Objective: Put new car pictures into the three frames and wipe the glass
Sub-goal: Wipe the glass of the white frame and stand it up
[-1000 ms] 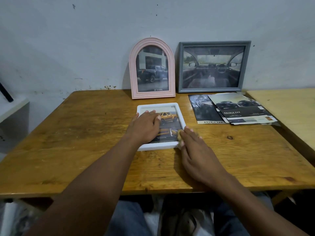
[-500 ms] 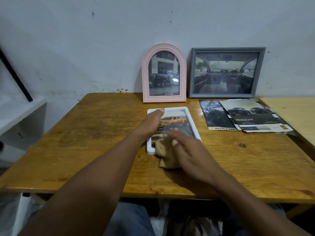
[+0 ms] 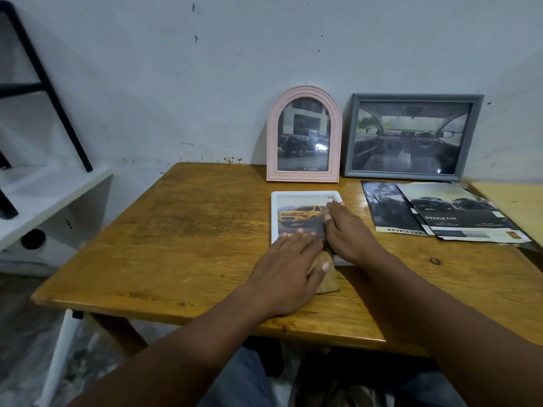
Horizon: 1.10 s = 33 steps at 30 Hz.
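Wiping glass, we judge: our left grip (image 3: pixel 286 267), fingers released, presses a tan folded cloth (image 3: pixel 327 279) at the near edge of the white rectangular frame (image 3: pixel 305 194), which lies on the wooden surface (image 3: pixel 191 230). Our right grip (image 3: pixel 349 230), released too, steadies it. Next calls for sweeping the cloth across the glass.

Single head view here, looking forward and down across the bench (image 3: pixel 182 236) toward the wall (image 3: pixel 176 83), close in, wide-angle.

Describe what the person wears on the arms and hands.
Nothing shows: the left hand and right hand are bare, with no gloves, rings or watch. Both forearms are uncovered too; no sleeve is in view.
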### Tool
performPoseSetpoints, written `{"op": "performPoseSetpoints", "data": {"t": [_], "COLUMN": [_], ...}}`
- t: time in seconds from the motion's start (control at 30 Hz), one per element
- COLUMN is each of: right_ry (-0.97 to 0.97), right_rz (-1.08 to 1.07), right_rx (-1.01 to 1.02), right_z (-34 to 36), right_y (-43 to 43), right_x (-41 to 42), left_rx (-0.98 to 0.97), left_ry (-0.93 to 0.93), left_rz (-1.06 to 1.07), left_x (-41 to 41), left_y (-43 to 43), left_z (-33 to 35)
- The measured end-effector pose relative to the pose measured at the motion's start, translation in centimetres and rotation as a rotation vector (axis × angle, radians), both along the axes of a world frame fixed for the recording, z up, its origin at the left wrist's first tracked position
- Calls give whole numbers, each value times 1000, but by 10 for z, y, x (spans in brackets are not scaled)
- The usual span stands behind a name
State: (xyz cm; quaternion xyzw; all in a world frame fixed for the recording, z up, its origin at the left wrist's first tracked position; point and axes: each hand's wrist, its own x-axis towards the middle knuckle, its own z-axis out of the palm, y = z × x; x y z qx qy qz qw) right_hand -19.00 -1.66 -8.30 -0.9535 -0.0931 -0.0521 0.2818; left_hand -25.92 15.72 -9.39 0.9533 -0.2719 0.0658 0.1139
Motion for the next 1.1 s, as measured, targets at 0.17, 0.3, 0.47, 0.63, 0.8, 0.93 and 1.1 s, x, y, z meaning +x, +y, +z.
{"op": "performPoseSetpoints", "data": {"t": [0.17,0.3,0.47,0.63,0.8,0.93,1.1], "right_ry": [12,10,-6,-12,-24,-32,-78], "right_rz": [-23,-5,14,12,4,12,33], "right_rx": [-51,-59,-91,-122,-152,-198,-256], "right_z": [-3,0,4,2,1,-2,-5], "right_y": [-1,2,2,3,2,2,2], "right_x": [1,-3,-6,-4,-3,-1,0], "left_rx": [83,94,134,98,72,60,-28], "left_ry": [2,-3,-18,130,278,308,335], "left_rz": [70,151,333,452,551,557,581], "left_x": [3,-3,0,34,82,114,154], "left_y": [19,34,35,24,17,11,8], "left_z": [3,4,10,17,20,18,15]}}
